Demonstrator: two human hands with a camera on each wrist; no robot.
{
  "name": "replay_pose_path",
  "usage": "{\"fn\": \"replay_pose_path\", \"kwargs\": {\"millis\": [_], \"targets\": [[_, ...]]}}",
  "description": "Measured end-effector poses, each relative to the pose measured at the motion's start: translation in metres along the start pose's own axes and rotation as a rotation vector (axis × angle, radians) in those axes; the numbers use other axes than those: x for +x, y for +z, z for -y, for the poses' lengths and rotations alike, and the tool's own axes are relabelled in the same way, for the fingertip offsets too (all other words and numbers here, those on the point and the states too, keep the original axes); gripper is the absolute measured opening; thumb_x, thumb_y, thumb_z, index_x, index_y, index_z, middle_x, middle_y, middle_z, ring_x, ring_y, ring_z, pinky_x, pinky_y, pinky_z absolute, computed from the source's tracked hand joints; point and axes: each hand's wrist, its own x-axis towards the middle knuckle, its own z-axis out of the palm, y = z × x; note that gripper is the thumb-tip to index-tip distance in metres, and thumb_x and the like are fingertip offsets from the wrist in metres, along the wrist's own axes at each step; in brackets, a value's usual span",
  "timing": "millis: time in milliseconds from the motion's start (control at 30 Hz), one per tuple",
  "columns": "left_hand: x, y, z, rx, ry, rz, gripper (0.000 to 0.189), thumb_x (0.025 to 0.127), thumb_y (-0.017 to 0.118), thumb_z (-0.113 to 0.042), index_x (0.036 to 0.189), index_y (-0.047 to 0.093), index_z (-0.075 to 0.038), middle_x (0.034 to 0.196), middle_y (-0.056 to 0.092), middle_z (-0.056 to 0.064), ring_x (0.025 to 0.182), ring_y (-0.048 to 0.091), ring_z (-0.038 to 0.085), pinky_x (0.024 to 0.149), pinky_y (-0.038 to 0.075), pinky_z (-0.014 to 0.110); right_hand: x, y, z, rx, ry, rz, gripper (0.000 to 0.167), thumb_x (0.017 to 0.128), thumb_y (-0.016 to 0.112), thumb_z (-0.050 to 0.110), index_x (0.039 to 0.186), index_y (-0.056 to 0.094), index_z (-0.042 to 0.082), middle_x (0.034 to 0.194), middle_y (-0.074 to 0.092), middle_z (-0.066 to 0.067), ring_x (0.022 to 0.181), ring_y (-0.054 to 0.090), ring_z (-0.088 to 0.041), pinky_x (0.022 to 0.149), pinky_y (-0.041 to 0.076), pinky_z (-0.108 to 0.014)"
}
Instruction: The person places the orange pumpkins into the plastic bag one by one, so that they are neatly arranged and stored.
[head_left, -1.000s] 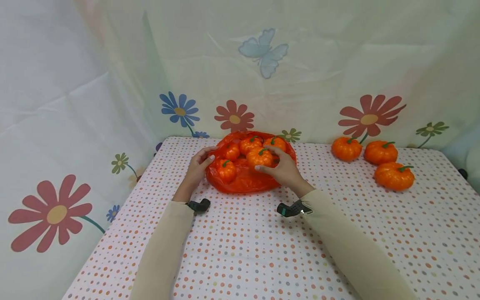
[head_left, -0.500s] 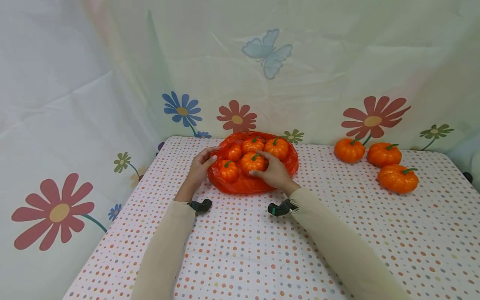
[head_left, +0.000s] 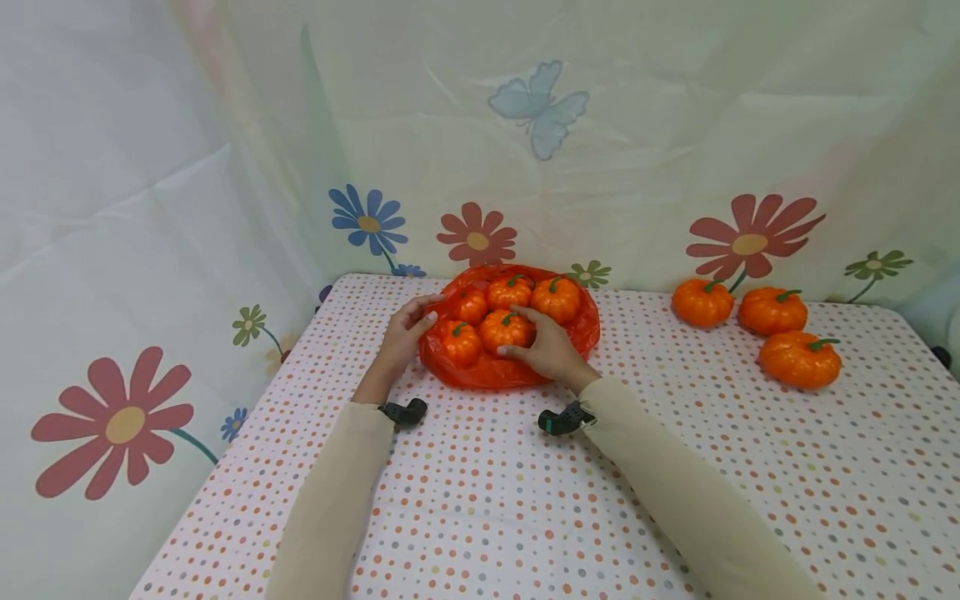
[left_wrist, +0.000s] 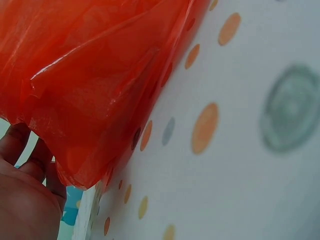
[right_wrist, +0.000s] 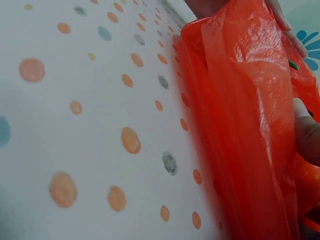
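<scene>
A thin red plastic bag [head_left: 487,372] lies spread open on the table with several small orange pumpkins in it. At its left rim, my left hand [head_left: 397,340] holds the plastic between thumb and fingers. My right hand [head_left: 553,350] reaches over the right side and grips the front middle pumpkin [head_left: 501,330], thumb in front and fingers behind. Around it in the bag sit a front left pumpkin [head_left: 460,344] and a back right pumpkin [head_left: 557,299]. In the right wrist view the bag's wall [right_wrist: 250,120] hides most of that grip.
Three larger orange pumpkins stand grouped at the right: a rear left one [head_left: 702,303], a rear right one [head_left: 772,312] and a front one [head_left: 801,361]. A dotted cloth [head_left: 480,517] covers the table. A flowered curtain [head_left: 615,150] hangs behind.
My right hand has moved left and down with the pumpkin, which now sits between the others in the bag. My left hand keeps its place at the rim.
</scene>
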Motion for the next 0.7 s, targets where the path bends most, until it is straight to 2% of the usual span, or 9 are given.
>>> {"fn": "replay_pose_path", "kwargs": {"millis": [133,233,467,600,700], "targets": [[0.001,0.003,0.001,-0.009,-0.010,0.000,0.036,0.101,0.055,-0.026,0.136,0.055,-0.018,0.141,0.054,0.005,0.127,0.051,0.024,0.107,0.047,0.040,-0.008,-0.007,0.000,-0.027,-0.016,-0.016,0.079,0.087,0.075,0.034,0.153,0.035,0.016,0.156,0.038,-0.011,0.143,0.036,-0.034,0.118,0.030,-0.053],[0.002,0.004,0.001,-0.010,-0.015,0.011,0.038,0.100,0.056,-0.027,0.137,0.055,-0.018,0.141,0.054,0.005,0.127,0.051,0.024,0.107,0.048,0.040,-0.020,-0.015,0.000,0.001,-0.013,-0.052,0.074,0.089,0.072,0.035,0.152,0.037,0.016,0.156,0.039,-0.010,0.144,0.035,-0.034,0.118,0.030,-0.055],[0.001,0.000,-0.001,0.011,-0.029,0.000,0.036,0.101,0.054,-0.027,0.137,0.055,-0.021,0.145,0.051,0.002,0.133,0.048,0.022,0.111,0.043,0.043,-0.053,-0.046,-0.001,0.089,0.014,-0.142,0.065,0.092,0.069,0.033,0.148,0.042,0.012,0.149,0.046,-0.015,0.132,0.048,-0.038,0.101,0.049,-0.053],[-0.001,-0.001,-0.004,0.011,-0.045,0.001,0.037,0.102,0.052,-0.025,0.139,0.054,-0.021,0.148,0.049,0.001,0.137,0.045,0.022,0.113,0.041,0.044,-0.071,-0.071,-0.015,0.062,-0.016,-0.253,0.060,0.094,0.067,0.029,0.146,0.044,0.009,0.147,0.049,-0.016,0.124,0.053,-0.039,0.092,0.054,-0.042],[-0.002,-0.001,-0.003,0.012,-0.044,0.008,0.039,0.102,0.052,-0.024,0.141,0.052,-0.019,0.150,0.047,0.003,0.138,0.044,0.024,0.113,0.040,0.045,-0.084,-0.092,-0.033,0.035,-0.014,-0.383,0.058,0.094,0.066,0.028,0.144,0.046,0.008,0.145,0.051,-0.017,0.122,0.054,-0.039,0.087,0.049,-0.031]]}}
